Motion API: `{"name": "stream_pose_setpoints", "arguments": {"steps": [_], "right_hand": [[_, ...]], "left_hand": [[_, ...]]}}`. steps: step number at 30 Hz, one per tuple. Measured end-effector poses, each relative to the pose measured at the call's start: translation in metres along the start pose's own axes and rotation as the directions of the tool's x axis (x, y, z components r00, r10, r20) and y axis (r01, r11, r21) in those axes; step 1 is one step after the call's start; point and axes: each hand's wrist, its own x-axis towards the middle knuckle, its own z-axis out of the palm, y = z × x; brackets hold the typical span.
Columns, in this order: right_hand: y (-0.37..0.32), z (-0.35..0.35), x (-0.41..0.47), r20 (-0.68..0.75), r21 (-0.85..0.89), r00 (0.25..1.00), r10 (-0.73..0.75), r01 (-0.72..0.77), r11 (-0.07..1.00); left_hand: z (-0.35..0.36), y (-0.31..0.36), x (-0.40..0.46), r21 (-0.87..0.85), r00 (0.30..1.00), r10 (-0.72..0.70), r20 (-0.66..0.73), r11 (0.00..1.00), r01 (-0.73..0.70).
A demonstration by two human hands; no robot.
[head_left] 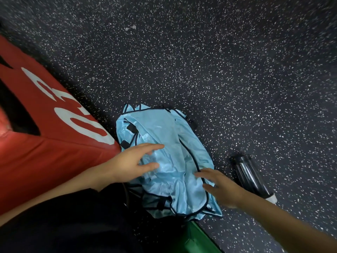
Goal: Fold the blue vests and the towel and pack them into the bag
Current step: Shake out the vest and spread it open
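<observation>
The blue vests (164,157) lie in a rumpled, shiny pile with dark trim on the speckled floor (200,61), just beside the red bag (45,125) with white lettering. The left hand (133,161) is spread loose over the pile's near-left part, fingers relaxed, grasping nothing. The right hand (220,187) lies flat at the right edge, fingers extended, perhaps touching the cloth. A black bottle (249,176) lies nearby.

Speckled dark floor (218,61) carries blue vests (164,143), red bag (45,134), black bottle (249,178).
</observation>
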Motion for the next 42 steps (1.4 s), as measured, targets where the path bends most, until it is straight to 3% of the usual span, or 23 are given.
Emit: {"name": "stream_pose_setpoints", "arguments": {"steps": [4, 13, 18, 23, 29, 35, 38, 42], "right_hand": [[-0.014, -0.003, -0.012, -0.059, 0.112, 0.996, -0.062, 0.068, 0.991], [-0.068, -0.007, -0.054, -0.134, 0.154, 0.987, -0.082, 0.103, 0.983], [-0.128, -0.026, -0.079, -0.192, 0.177, 0.97, -0.151, 0.185, 0.967], [-0.224, -0.05, -0.108, -0.258, 0.177, 0.921, -0.291, 0.341, 0.923], [-0.36, -0.08, -0.158, -0.341, 0.101, 0.807, -0.482, 0.541, 0.835], [-0.496, -0.094, -0.209, -0.401, 0.059, 0.633, -0.662, 0.739, 0.671], [-0.56, -0.092, -0.239, -0.37, -0.002, 0.554, -0.746, 0.802, 0.597], [-0.639, -0.081, -0.278, -0.319, -0.081, 0.463, -0.827, 0.856, 0.511]], "left_hand": [[-0.011, 0.004, -0.018, -0.076, 0.999, -0.01, -0.042, 0.997, 0.007], [-0.065, 0.029, -0.095, -0.413, 0.994, -0.01, -0.109, 0.91, -0.036], [-0.117, 0.064, -0.154, -0.372, 0.994, 0.046, -0.104, 0.925, -0.082], [-0.155, 0.104, -0.211, -0.291, 0.959, 0.105, -0.263, 0.939, -0.183], [-0.185, 0.141, -0.276, -0.143, 0.84, 0.176, -0.513, 0.948, -0.286], [-0.221, 0.175, -0.346, -0.043, 0.711, 0.225, -0.666, 0.94, -0.338], [-0.239, 0.189, -0.382, 0.006, 0.65, 0.242, -0.72, 0.939, -0.343], [-0.265, 0.21, -0.431, 0.091, 0.517, 0.263, -0.815, 0.938, -0.334]]}}
